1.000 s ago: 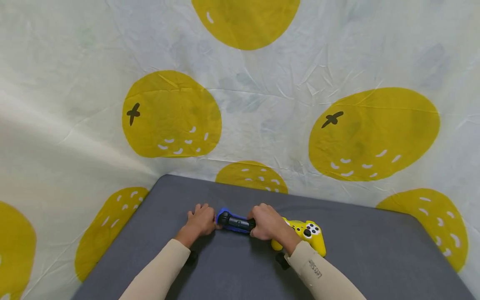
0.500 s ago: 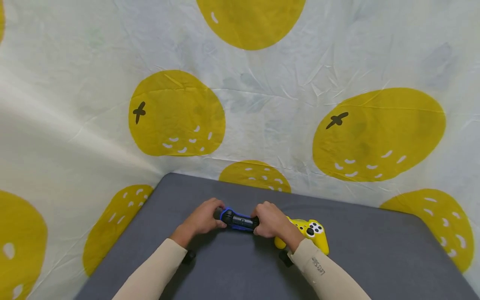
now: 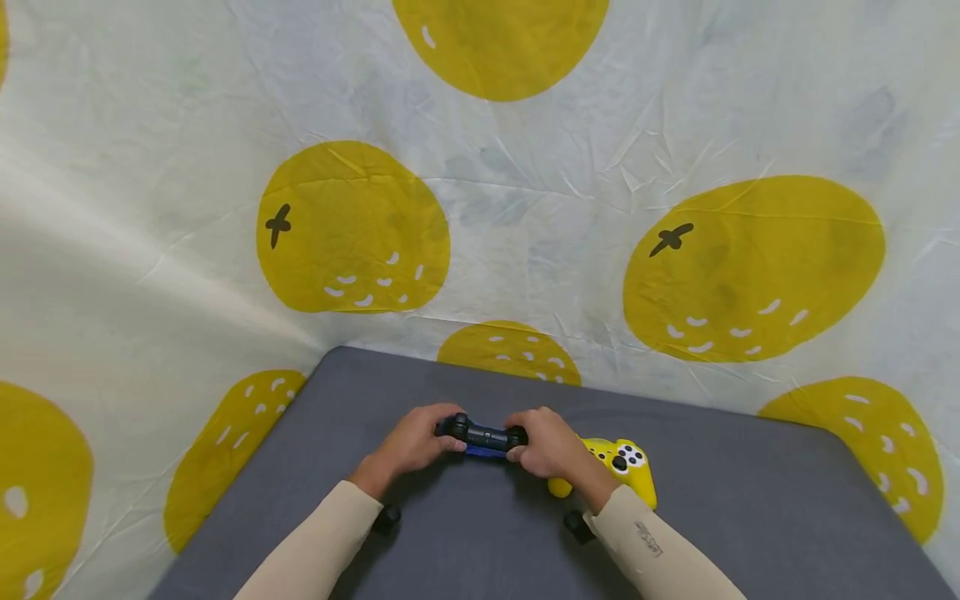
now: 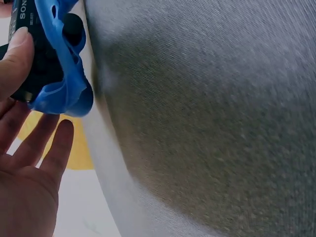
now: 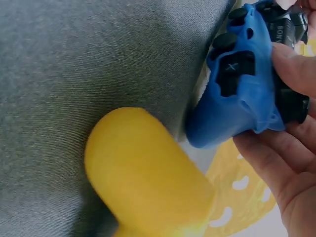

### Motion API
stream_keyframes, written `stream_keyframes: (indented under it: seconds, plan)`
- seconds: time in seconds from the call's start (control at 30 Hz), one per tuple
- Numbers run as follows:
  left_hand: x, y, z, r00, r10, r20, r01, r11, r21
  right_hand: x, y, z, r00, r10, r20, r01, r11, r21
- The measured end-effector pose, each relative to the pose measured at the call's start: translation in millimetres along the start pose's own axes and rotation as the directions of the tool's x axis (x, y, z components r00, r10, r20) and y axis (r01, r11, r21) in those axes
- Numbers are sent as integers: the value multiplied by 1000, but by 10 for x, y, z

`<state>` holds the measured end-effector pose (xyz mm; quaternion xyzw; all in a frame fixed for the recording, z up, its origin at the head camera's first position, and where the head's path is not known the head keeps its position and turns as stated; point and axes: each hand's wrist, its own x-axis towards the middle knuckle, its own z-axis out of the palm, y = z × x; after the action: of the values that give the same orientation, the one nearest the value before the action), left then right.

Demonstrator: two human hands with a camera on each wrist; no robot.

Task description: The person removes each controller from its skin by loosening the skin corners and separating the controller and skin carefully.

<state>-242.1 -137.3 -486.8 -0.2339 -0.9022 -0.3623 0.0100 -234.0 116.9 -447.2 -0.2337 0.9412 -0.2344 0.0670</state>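
A black Sony game controller is held up between both hands in the head view. A blue silicone cover is partly off it, baring the black body. My left hand grips the controller's left end. In the left wrist view the thumb presses the black body, and the blue cover hangs along its side. My right hand grips the other end, thumb on the black body and fingers underneath. Part of each end is hidden by the hands.
A yellow game controller lies on the grey table, just right of and partly behind the right wrist; its handle looms close in the right wrist view. Behind the table hangs a white cloth printed with yellow fruit.
The left hand, beside the controller's blue-covered end a second ago, has come round and now grips that end. The controller has moved slightly to the right and more black shows at its left end.
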Motion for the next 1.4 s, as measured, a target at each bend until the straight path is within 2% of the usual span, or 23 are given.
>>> stream_keyframes:
  seconds: [0.1,0.27,0.37,0.5,0.73,0.83,0.97,1.17,1.27,1.4]
  plan:
    - [13,27,8,1000,4,-8,-4,1000,-23,-28,37,12,999,17,-30,-15,998,58]
    - [19,74,41,998,-55,-25,53,996,-69,-56,76,-1,996,-7,-88,17,993,118]
    - [41,120,39,994,-83,-69,75,990,-119,-46,86,-55,994,7,-113,9,990,143]
    - [78,216,-10,986,-127,-105,104,974,-200,-38,95,-151,989,29,-144,4,975,221]
    - [101,287,-42,966,-237,-107,200,939,-280,-63,118,-190,982,36,-187,33,936,351]
    - [134,316,-49,956,-270,-117,220,919,-326,-83,118,-200,976,38,-215,50,919,390]
    - [181,369,-72,949,-286,-129,215,893,-396,-108,104,-220,964,53,-259,66,901,428]
    - [219,453,-116,937,-339,-90,245,817,-523,-151,78,-238,954,85,-288,62,883,466]
    - [231,487,-133,929,-362,-75,264,792,-550,-198,72,-236,953,77,-292,66,890,450]
    - [234,524,-158,921,-386,-53,286,761,-582,-264,66,-208,950,16,-312,106,924,369]
